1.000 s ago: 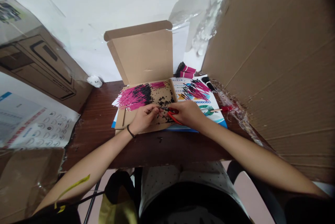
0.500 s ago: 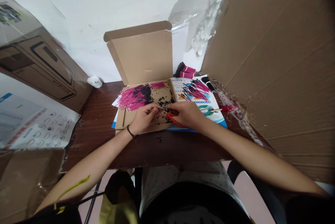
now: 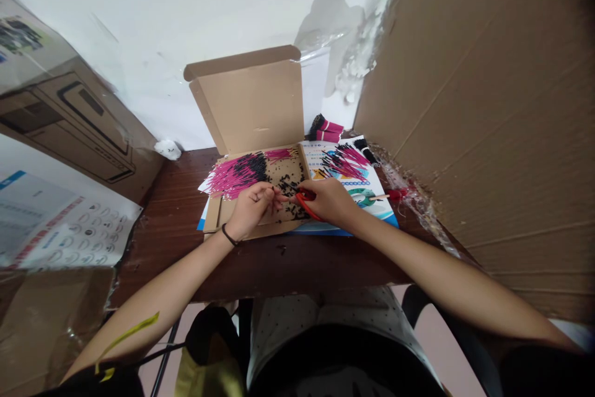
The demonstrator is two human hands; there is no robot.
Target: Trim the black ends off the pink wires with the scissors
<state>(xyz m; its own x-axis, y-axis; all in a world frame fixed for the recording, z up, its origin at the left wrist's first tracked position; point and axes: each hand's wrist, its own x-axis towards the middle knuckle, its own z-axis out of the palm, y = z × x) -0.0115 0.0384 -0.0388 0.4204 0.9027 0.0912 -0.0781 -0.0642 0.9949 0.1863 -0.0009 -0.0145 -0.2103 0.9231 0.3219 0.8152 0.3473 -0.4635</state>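
Note:
My right hand (image 3: pixel 329 200) is closed around a pair of red-handled cutters (image 3: pixel 307 206), whose dark metal tips point left over the open cardboard box (image 3: pixel 214 212). My left hand (image 3: pixel 256 206) is pinched above the box's front, thumb against fingers. Whatever lies in that pinch is too small to make out. Behind the left hand, a heap of magenta wires with black ends (image 3: pixel 232 177) fills the box's left side. Short black scraps (image 3: pixel 300 212) are scattered under the cutters. A smaller group of magenta wires (image 3: pixel 281 153) lies at the box's back.
Right of the box, loose magenta and black wires (image 3: pixel 346 161) lie on a printed sheet (image 3: pixel 379 211). Tied bundles (image 3: pixel 329 132) sit behind them. A red-ended tool (image 3: pixel 397 195) rests at the right. Large cardboard (image 3: pixel 488 106) walls the right side; a carton (image 3: pixel 88 124) stands left.
The cutters' tips have come away from my left fingers and now sit slightly apart from them. The whole view has shifted a little.

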